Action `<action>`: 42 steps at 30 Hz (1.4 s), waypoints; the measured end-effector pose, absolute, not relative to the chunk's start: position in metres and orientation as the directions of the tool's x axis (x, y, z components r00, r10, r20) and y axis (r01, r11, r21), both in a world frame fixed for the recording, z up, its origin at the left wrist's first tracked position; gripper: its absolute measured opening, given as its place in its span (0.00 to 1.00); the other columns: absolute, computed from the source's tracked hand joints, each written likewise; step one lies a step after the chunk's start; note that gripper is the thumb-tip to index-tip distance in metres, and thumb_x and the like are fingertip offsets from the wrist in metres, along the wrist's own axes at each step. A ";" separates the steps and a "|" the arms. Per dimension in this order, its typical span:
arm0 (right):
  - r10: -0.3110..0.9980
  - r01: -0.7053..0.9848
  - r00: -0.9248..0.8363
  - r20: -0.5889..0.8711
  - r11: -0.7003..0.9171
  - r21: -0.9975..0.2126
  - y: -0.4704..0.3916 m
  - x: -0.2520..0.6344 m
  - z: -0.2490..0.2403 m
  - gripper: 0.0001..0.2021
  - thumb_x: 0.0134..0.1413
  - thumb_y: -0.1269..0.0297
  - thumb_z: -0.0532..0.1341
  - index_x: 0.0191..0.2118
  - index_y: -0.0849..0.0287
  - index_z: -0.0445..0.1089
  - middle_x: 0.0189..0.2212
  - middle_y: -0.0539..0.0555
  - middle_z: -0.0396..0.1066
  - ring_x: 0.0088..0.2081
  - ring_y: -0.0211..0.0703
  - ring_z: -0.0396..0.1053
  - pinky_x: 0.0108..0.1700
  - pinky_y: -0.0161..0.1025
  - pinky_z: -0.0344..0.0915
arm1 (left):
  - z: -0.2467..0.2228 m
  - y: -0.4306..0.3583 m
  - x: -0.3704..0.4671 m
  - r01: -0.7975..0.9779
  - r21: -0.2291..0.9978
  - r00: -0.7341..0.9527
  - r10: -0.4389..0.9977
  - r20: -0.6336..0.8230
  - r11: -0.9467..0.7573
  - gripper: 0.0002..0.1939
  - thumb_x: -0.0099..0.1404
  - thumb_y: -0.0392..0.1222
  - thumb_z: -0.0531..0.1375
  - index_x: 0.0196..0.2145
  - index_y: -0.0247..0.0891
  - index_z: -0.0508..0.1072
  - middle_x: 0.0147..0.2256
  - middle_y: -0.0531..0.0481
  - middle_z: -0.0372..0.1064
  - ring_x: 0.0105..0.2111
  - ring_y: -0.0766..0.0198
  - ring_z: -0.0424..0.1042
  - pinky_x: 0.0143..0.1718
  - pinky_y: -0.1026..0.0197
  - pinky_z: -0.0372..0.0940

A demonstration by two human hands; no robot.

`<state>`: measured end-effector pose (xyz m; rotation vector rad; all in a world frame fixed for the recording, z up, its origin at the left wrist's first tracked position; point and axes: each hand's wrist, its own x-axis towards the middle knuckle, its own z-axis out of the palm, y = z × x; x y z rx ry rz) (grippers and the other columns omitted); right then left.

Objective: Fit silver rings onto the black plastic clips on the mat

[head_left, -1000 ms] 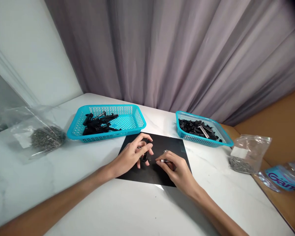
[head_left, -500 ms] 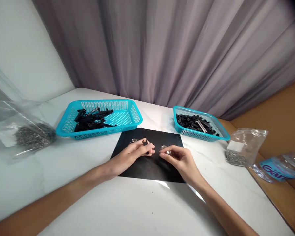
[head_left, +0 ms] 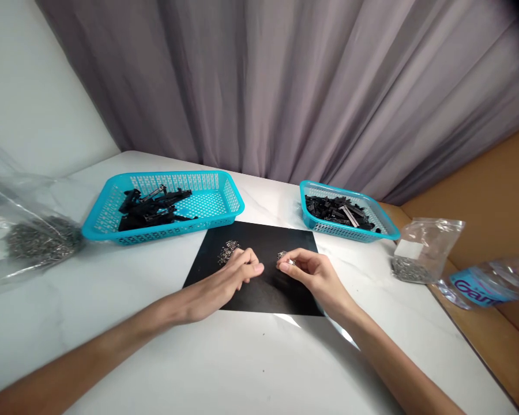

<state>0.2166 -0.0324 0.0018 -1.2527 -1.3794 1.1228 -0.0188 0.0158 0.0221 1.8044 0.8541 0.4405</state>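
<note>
Over the left half of a black mat [head_left: 263,297], my left hand [head_left: 231,276] is closed with its back turned up; what its fingers hold is hidden. A pile of small metal pieces [head_left: 228,252] lies just beyond it. My right hand [head_left: 309,271] has thumb and index finger pinched together over the mat's right side, and whatever is between the tips is too small to make out. Right behind those fingertips sits a second small metal pile [head_left: 281,255], partly covered by the hand.
Behind the mat stand a blue basket [head_left: 207,222] of black parts at left and a smaller blue basket [head_left: 350,233] of black parts at right. Bags of metal pieces [head_left: 43,239], [head_left: 410,269] flank them. A plastic bottle [head_left: 480,285] lies far right.
My left hand has rolled over, and the black part seen in it before is hidden now. The left metal pile shows more. The whole view has shifted slightly; my right hand keeps its pinch.
</note>
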 end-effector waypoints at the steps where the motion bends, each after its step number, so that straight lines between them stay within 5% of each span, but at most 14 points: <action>1: 0.996 0.159 -0.066 0.059 0.069 -0.985 -0.033 0.217 0.003 0.12 0.56 0.53 0.69 0.36 0.58 0.78 0.35 0.53 0.77 0.36 0.42 0.70 0.39 0.38 0.64 | 0.021 0.016 -0.019 0.363 0.892 0.679 0.732 -0.055 -0.269 0.18 0.72 0.60 0.54 0.36 0.43 0.66 0.37 0.52 0.61 0.38 0.59 0.66 0.44 0.53 0.67; 3: 0.992 0.187 -0.102 0.069 0.087 -0.978 -0.034 0.216 0.004 0.12 0.57 0.53 0.68 0.36 0.58 0.78 0.35 0.53 0.77 0.35 0.41 0.70 0.38 0.37 0.63 | 0.015 0.016 -0.018 0.369 0.854 0.670 0.742 0.028 -0.366 0.15 0.67 0.57 0.62 0.41 0.44 0.66 0.42 0.51 0.62 0.43 0.58 0.68 0.49 0.51 0.68; 8: 0.993 0.192 -0.085 0.088 0.103 -0.976 -0.039 0.212 0.002 0.13 0.60 0.52 0.67 0.37 0.58 0.77 0.35 0.52 0.76 0.34 0.40 0.68 0.37 0.37 0.61 | 0.004 0.022 -0.013 0.273 0.869 0.608 0.774 0.178 -0.414 0.36 0.53 0.49 0.75 0.55 0.47 0.65 0.52 0.48 0.69 0.54 0.54 0.71 0.58 0.48 0.68; 13: 0.993 0.153 -0.051 0.105 0.111 -0.982 -0.045 0.205 0.003 0.12 0.60 0.52 0.67 0.36 0.57 0.77 0.33 0.51 0.74 0.32 0.38 0.65 0.34 0.37 0.59 | 0.008 0.024 -0.012 0.348 0.732 0.598 0.740 0.308 -0.586 0.34 0.54 0.52 0.74 0.56 0.49 0.70 0.54 0.50 0.73 0.54 0.52 0.73 0.58 0.46 0.68; 23: 0.991 0.127 -0.109 0.081 0.095 -0.987 -0.050 0.194 0.006 0.10 0.58 0.54 0.69 0.35 0.56 0.80 0.30 0.50 0.73 0.27 0.35 0.59 0.29 0.37 0.53 | 0.005 0.022 -0.014 0.316 0.702 0.598 0.708 0.375 -0.638 0.36 0.56 0.47 0.74 0.60 0.48 0.67 0.57 0.51 0.73 0.56 0.54 0.73 0.59 0.51 0.68; 42: 0.960 0.215 -0.238 0.149 0.202 -0.955 -0.051 0.200 0.014 0.08 0.62 0.58 0.67 0.36 0.55 0.79 0.37 0.53 0.76 0.38 0.43 0.70 0.37 0.39 0.64 | 0.002 0.023 -0.017 0.336 0.607 0.599 0.661 0.453 -0.720 0.35 0.57 0.45 0.72 0.61 0.46 0.68 0.56 0.48 0.74 0.52 0.53 0.75 0.57 0.49 0.70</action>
